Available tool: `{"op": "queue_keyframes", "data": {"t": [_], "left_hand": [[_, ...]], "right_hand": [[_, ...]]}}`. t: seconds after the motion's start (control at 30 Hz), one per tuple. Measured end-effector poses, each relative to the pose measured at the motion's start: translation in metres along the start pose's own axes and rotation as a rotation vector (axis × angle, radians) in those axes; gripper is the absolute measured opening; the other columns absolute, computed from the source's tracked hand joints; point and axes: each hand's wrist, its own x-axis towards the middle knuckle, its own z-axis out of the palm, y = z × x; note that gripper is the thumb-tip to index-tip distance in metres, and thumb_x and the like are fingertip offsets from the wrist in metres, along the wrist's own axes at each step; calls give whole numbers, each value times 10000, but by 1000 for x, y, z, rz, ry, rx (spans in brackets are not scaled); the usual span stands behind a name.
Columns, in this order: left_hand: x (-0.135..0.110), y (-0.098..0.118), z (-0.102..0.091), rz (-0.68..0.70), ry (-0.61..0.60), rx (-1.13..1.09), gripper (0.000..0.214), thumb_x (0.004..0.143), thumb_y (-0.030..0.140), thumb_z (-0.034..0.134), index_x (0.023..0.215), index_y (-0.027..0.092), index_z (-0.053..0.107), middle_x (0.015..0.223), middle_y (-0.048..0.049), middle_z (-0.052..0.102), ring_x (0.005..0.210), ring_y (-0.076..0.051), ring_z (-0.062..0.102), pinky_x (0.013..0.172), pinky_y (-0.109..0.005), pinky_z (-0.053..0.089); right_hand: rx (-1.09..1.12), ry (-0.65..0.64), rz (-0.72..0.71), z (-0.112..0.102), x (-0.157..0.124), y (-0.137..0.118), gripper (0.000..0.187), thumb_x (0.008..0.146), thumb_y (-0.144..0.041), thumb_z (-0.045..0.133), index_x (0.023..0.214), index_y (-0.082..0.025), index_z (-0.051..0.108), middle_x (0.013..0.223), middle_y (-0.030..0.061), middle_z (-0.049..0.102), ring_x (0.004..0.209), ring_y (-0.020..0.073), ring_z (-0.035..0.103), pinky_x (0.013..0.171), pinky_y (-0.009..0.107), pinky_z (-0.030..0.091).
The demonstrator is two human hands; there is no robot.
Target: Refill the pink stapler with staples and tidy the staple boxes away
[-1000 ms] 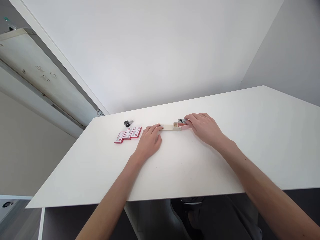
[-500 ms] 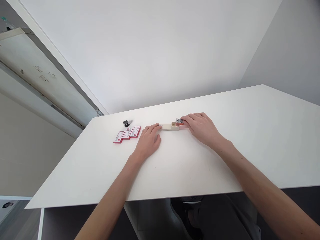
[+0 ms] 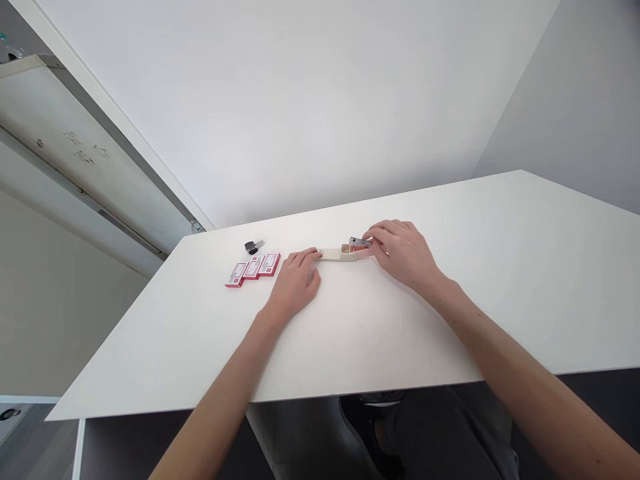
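A stapler (image 3: 334, 255) lies unfolded on the white table, its cream-coloured base toward the left. From its hinge end, a pink part and a metal staple channel (image 3: 360, 243) reach to the right. My left hand (image 3: 295, 280) rests with its fingers closed over the left end of the base, holding it against the table, the thumb off to the side. With thumb and fingers, my right hand (image 3: 403, 253) grips the right end of the stapler at the metal channel. My fingers cover part of the pink piece.
Several red-and-white small boxes (image 3: 251, 268) lie in a stepped row left of my left hand. Just behind them is a small black and metallic object (image 3: 254, 247). A wall (image 3: 325, 100) rises behind the table (image 3: 400, 333), whose front edge runs below my forearms.
My right hand has lifted slightly and its fingers have drawn back, so more of the metal channel shows. My left hand stays on the stapler's base. The view has shifted slightly.
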Motion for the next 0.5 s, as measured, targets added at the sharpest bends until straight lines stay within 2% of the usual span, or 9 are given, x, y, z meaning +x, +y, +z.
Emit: {"op": "queue_keyframes", "data": {"t": [0.2, 0.3, 0.5], "left_hand": [[0, 0, 0, 8, 6, 6, 413, 999, 220, 458, 1393, 233, 582, 1503, -60, 591, 1377, -272, 515, 1181, -498, 445], [0, 0, 0, 11, 13, 2, 424, 991, 211, 465, 1397, 247, 583, 1498, -61, 594, 1373, -276, 520, 1178, -515, 447], [0, 0, 0, 15, 9, 4, 420, 996, 215, 461, 1398, 242, 582, 1501, -64, 591, 1377, -276, 518, 1179, -513, 448]], "right_hand": [[24, 20, -10, 5, -1, 2, 354, 992, -137, 431, 1084, -240, 756, 1104, 74, 767, 1000, 271, 677, 976, 461, 462], [35, 58, 1, 7, -1, 3, 370, 989, -128, 422, 1048, -252, 766, 1093, 69, 770, 994, 269, 686, 985, 470, 458], [55, 33, 8, 5, -1, 1, 335, 985, -144, 454, 1006, -243, 773, 1077, 56, 780, 916, 247, 700, 981, 454, 465]]}}
